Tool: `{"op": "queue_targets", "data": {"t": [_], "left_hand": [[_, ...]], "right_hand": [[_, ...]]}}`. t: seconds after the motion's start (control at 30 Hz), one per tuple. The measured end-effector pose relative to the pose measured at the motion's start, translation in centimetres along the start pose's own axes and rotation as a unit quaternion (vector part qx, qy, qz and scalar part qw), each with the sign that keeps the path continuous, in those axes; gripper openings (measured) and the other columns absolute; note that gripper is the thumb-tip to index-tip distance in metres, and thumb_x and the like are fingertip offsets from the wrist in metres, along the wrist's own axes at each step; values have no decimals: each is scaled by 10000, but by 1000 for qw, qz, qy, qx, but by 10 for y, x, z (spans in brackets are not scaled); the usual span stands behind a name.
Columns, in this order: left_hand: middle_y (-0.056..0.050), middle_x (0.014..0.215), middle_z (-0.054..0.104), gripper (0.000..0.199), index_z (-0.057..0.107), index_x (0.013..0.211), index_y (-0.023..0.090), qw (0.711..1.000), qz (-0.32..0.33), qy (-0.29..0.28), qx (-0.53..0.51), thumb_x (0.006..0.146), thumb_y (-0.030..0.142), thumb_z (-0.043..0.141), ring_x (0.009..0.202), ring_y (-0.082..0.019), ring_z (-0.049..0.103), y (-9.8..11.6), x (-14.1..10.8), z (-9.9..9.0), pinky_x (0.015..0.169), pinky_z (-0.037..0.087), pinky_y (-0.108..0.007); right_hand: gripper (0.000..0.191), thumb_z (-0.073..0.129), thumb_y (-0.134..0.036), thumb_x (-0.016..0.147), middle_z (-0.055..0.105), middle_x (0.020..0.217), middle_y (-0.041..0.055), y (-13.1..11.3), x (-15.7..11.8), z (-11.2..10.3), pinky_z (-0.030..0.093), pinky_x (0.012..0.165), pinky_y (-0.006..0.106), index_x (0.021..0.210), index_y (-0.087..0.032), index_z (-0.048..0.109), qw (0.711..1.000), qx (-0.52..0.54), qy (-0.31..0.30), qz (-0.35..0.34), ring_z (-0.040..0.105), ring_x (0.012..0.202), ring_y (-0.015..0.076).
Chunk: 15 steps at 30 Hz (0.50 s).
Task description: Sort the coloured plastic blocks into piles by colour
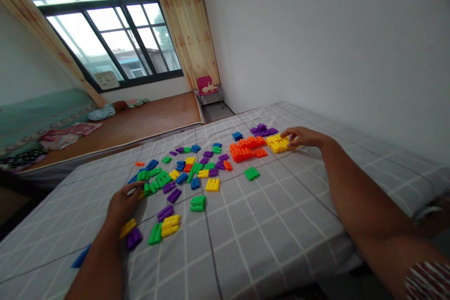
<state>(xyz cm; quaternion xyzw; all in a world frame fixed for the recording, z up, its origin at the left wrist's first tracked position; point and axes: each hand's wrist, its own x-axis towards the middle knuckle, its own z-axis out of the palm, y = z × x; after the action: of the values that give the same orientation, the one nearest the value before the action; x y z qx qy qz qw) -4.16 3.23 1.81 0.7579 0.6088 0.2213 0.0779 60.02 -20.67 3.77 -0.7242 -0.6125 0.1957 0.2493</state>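
Observation:
Many small plastic tube-shaped blocks in several colours lie on the checked cloth. My left hand is at the left cluster, thumb and forefinger curved close together beside green blocks. A bit of yellow shows at its fingertips, but what it grips is hidden. My right hand reaches to the far right, its fingers closed on a yellow block at the edge of the yellow pile. Beside that pile are an orange pile and a purple pile.
Loose green blocks, yellow blocks and purple blocks are scattered over the grey checked cloth. A blue block lies by my left forearm. Beyond are a brown mat, a pink chair and a window.

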Motion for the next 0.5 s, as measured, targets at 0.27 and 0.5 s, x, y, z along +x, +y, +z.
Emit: {"op": "queue_targets", "data": {"t": [0.27,0.5], "left_hand": [[-63,1003,750,324,740,1002,235,1000,16,9,-24,784,363,536,884,-261,701,3,0,2,735,546,-315],[-72,1028,745,370,733,1016,146,987,26,86,-133,757,277,503,984,-226,679,19,0,-10,894,517,-316]], "right_hand": [[354,581,-457,780,730,956,65,-8,5,5,500,687,290,974,-192,712,988,-34,153,-3,649,738,177],[392,487,-504,845,722,915,92,-58,19,29,491,650,344,1010,-203,677,962,-12,270,-33,634,665,199]]}}
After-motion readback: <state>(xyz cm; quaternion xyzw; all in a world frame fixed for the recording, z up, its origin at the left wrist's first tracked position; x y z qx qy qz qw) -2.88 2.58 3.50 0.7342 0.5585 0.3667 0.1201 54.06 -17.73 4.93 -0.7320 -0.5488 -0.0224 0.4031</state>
